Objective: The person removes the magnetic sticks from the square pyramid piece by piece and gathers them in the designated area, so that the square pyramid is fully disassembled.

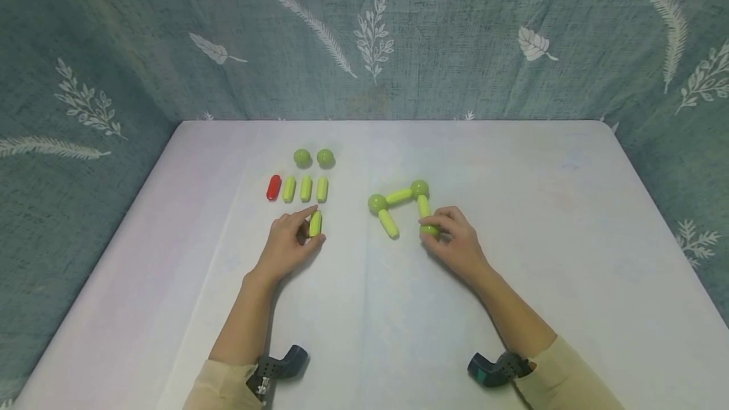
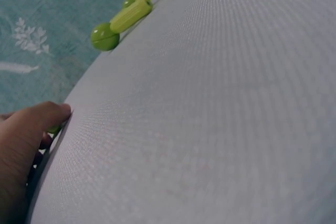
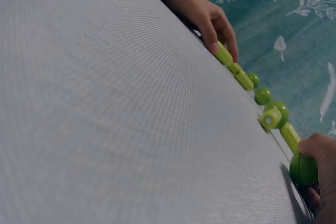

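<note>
In the head view my left hand (image 1: 287, 240) pinches a yellow-green toy rod (image 1: 316, 224) by its two ends, between thumb and fingers, at the table. My right hand (image 1: 458, 242) grips a green ball (image 1: 429, 231) at the near right end of a joined chain. From that ball a rod (image 1: 424, 205) runs up to a second ball (image 1: 419, 188). Another rod (image 1: 399, 195) links it to a third ball (image 1: 377, 203), from which a rod (image 1: 389, 224) points toward me with its end free. The right wrist view shows a small shiny spot in that rod end (image 3: 270, 120).
Beyond my left hand lie a red rod (image 1: 274, 188) and three loose yellow-green rods (image 1: 305, 188) in a row. Two loose green balls (image 1: 314, 157) sit behind them. A leaf-patterned cloth (image 1: 370, 100) hangs along the back and sides of the white table (image 1: 541, 163).
</note>
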`<state>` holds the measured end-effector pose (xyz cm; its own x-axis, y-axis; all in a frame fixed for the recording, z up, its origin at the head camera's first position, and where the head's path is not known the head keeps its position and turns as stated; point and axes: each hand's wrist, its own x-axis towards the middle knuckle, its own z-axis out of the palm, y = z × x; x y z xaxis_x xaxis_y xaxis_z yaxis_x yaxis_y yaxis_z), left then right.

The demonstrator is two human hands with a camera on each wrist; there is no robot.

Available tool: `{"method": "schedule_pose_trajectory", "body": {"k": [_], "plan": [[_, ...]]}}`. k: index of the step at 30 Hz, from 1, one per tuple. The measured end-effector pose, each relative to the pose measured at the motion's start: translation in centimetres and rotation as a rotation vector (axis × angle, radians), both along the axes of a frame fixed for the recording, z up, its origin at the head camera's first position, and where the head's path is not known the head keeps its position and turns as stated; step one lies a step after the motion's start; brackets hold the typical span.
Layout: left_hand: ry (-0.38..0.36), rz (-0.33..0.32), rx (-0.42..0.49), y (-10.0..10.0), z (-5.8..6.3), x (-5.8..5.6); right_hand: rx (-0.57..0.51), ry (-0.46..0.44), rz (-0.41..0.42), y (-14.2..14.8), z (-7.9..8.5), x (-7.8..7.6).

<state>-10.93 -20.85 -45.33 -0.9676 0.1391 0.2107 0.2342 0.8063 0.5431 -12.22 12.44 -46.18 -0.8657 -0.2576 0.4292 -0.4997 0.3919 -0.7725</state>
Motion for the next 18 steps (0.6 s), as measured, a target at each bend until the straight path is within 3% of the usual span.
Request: {"method": "schedule_pose_trajectory", "body": {"k": [8, 14, 18], "plan": [[0.011, 0.014, -0.020, 0.03, 0.00, 0.25, -0.025, -0.003, 0.016, 0.03, -0.02, 0.00], [0.005, 0.029, 0.055, -0.01, 0.08, 0.31, -0.021, -0.009, 0.011, 0.10, 0.04, 0.01], [0.036, 0.013, 0.046, -0.06, -0.03, 0.12, -0.019, -0.007, 0.010, 0.18, 0.09, 0.06]]}}
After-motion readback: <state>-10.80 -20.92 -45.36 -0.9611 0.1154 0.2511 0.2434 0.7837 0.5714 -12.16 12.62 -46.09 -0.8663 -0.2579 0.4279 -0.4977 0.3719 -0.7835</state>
